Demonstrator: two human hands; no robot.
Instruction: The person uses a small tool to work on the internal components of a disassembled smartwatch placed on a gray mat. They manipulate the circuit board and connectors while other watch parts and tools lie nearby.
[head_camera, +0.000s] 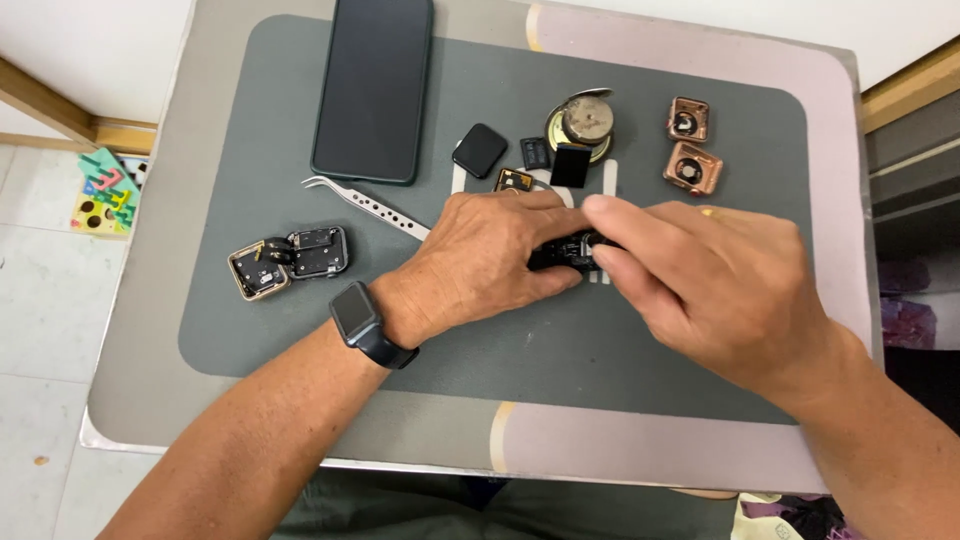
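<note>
I hold a small black smartwatch body (565, 250) between both hands, low over the middle of the grey work mat (240, 320) on the desk (640, 440). My left hand (480, 262) is closed around its left end, and my right hand (700, 280) pinches its right end with thumb and forefinger, so the 2 hands meet on it and hide most of it. I judge the main risk to be a slip: if my pinch twists or presses too hard, the body could pop out and knock the loose parts just behind it, a black square screen (479, 150), a small black module (535, 152) and a black rectangular piece (570, 165). The silver tweezers (365, 203) lie touching or just under my left hand, and a sweep of that wrist could flick them. As for containers, there is no tray or box; the nearest are open watch casings. 2 rose-gold casings (690, 145) sit at the far right with round parts inside, and an opened pale casing (285, 262) lies at the left showing its dark insides. A dark phone (372, 85) lies face down at the far edge.
</note>
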